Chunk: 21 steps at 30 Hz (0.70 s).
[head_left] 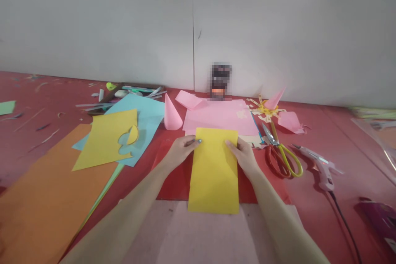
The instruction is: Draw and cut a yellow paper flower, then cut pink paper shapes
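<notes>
A yellow sheet of paper (215,177), long and narrow, is held upright-lengthwise in front of me. My left hand (183,150) pinches its upper left edge, thumb on the front face. On the upper right edge my right hand (243,152) grips it the same way; the other fingers of both hands are partly hidden behind the sheet. Behind it lie pink paper sheets (216,117) and a red sheet (173,179). A pink paper cone (172,113) stands beyond my left hand. Scissors (282,152) with red and yellow handles lie to the right of my right hand.
Right of the scissors is a hot glue gun (318,167) with its cord. Left are a cut yellow sheet (108,136), blue paper (148,111), orange paper (46,189) and a tray of pens (123,90). A second pink cone (275,100) rests by yellow pieces. A white wall (123,24) stands behind.
</notes>
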Tool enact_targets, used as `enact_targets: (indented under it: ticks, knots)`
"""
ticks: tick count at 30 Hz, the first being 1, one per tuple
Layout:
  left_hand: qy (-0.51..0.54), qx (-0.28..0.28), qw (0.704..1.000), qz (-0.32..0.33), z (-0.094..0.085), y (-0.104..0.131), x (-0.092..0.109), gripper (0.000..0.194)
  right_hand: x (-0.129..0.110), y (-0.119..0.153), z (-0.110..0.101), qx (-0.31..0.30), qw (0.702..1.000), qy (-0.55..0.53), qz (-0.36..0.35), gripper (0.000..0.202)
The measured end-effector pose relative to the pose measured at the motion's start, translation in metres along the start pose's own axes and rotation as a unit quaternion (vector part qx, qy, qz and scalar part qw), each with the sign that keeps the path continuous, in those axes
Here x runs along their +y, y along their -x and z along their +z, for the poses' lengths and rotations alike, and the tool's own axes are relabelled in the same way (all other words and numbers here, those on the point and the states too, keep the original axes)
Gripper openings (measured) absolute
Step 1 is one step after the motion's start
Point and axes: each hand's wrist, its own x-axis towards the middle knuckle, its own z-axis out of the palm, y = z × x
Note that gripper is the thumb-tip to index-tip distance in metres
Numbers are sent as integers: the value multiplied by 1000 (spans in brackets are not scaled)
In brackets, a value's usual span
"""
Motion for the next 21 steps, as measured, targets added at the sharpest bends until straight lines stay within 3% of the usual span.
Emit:
enact_targets:
  ticks: [11,15,21]
  knots:
    - [114,-11,993,-9,-1,0,-1,22,4,-2,-2,-23,999,-36,9,20]
    - [133,-3,991,-5,-3,-1,-1,19,5,-3,-10,-52,998,12,-28,15]
    - [123,-10,992,27,-4,-2,-5,25,7,-3,-13,-74,997,-35,4,16]
